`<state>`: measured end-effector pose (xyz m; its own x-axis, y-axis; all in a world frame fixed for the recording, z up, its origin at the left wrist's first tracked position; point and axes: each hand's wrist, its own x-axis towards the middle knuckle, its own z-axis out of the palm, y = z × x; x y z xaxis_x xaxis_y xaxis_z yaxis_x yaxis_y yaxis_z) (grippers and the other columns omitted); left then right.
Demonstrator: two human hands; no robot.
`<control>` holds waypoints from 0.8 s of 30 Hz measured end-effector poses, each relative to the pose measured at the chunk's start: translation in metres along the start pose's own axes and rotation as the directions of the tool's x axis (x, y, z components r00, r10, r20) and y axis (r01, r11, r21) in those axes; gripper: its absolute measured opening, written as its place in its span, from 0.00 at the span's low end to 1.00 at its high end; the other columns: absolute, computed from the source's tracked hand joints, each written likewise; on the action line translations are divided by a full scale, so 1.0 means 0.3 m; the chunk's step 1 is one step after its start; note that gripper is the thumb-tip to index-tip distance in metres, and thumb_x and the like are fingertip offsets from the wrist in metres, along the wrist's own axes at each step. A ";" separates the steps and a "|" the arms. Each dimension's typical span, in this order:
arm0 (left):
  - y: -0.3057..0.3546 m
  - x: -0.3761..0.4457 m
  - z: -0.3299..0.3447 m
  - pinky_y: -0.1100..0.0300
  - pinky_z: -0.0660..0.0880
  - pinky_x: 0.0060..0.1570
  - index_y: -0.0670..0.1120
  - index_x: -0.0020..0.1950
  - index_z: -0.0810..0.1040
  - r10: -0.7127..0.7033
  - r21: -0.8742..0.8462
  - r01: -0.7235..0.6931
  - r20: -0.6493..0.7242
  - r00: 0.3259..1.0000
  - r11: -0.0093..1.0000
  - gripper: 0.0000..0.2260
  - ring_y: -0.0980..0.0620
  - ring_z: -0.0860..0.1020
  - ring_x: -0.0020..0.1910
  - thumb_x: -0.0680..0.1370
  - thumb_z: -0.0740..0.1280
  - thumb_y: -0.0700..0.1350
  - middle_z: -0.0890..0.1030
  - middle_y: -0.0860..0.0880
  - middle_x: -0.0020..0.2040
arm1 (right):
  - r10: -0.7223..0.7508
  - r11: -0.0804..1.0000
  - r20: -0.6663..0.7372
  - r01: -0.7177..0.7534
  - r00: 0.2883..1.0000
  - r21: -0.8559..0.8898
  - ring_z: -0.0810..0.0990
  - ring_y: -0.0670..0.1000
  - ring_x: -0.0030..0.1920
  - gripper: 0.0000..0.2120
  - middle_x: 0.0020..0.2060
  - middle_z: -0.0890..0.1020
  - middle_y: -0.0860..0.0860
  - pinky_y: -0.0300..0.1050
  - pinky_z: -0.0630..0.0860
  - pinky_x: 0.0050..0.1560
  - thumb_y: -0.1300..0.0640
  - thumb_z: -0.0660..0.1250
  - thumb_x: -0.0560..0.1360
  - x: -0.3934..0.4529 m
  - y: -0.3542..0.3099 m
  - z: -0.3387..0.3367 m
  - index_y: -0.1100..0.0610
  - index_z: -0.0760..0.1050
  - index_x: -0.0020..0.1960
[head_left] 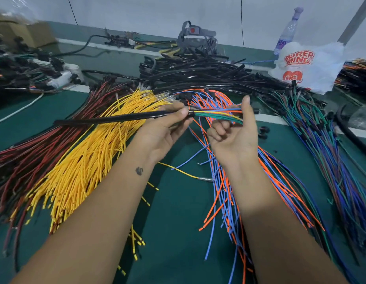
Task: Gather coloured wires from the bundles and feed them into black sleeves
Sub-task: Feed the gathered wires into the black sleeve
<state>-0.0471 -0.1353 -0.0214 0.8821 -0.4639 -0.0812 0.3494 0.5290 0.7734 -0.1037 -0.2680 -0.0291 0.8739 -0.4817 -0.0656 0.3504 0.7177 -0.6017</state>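
Black sleeve [116, 119] held up over the green surface [178, 201], long axis running left to right, slightly rising toward the right; free end sticks out far left over the yellow wires [86, 160], mouth sits at the left hand's fingertips. Left hand [167, 128] pinches the sleeve just at its mouth, thumb and fingers curled round it. Right hand [235, 134] just beside it to the right, pinching a small mixed wire group [217, 115] of green, yellow, blue and orange; thumb up, other fingers curled. The wire group lies on the same line as the sleeve and its left end already looks to be in the mouth, how deep cannot tell. Hands close together, not touching.

Judgement: feeding step in progress. The next push goes leftward along the sleeve axis, right hand driving, left hand steadying the mouth. The short gap between the hands helps; thin wires could buckle or one strand could slip out of the group.

Around: red and dark wires [34, 150] far left, orange and blue wires [229, 191] under the right forearm, blue-green bundle [321, 140] at right, pile of black sleeves [198, 74] behind the hands. White plastic bag [305, 66] and bottle [288, 31] back right. Nothing blocks the line between the hands; loose strands trailing below might snag.
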 end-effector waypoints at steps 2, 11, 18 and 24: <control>0.000 -0.001 -0.005 0.69 0.76 0.32 0.45 0.42 0.78 -0.015 0.075 0.013 0.026 1.000 0.997 0.08 0.53 0.82 0.33 0.75 0.66 0.32 0.83 0.48 0.34 | -0.023 1.000 -0.024 0.023 0.999 -0.006 0.58 0.46 0.21 0.21 0.21 0.62 0.48 0.37 0.52 0.22 0.41 0.64 0.76 0.001 -0.003 0.000 0.51 0.68 0.29; 0.016 0.008 -0.018 0.71 0.73 0.26 0.46 0.29 0.83 -0.042 -0.025 0.040 -0.098 0.994 0.999 0.13 0.58 0.77 0.27 0.74 0.70 0.39 0.79 0.50 0.30 | -0.270 0.927 -0.182 0.205 0.945 -0.314 0.61 0.46 0.19 0.15 0.21 0.62 0.49 0.35 0.56 0.21 0.58 0.66 0.78 0.006 0.018 0.034 0.55 0.64 0.36; -0.012 -0.001 0.008 0.70 0.75 0.31 0.46 0.32 0.83 0.050 0.114 -0.056 0.050 0.997 0.992 0.13 0.57 0.79 0.29 0.75 0.68 0.36 0.82 0.50 0.33 | -0.285 0.907 -0.129 0.223 0.950 -0.357 0.64 0.44 0.22 0.14 0.22 0.67 0.46 0.36 0.63 0.22 0.53 0.67 0.78 -0.006 0.035 0.045 0.53 0.68 0.37; -0.057 -0.030 0.053 0.71 0.75 0.32 0.45 0.36 0.82 0.067 0.069 -0.072 0.084 0.994 0.995 0.10 0.58 0.79 0.31 0.75 0.67 0.35 0.82 0.51 0.33 | -0.284 0.869 -0.035 0.241 0.958 -0.433 0.71 0.42 0.26 0.07 0.32 0.78 0.46 0.35 0.69 0.26 0.52 0.67 0.78 -0.031 0.075 0.076 0.52 0.75 0.42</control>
<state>-0.0659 -0.1514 -0.0240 0.8738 -0.4857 0.0234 0.2621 0.5111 0.8186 -0.0962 -0.2359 -0.0240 0.7260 -0.6830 0.0797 0.3694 0.2896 -0.8830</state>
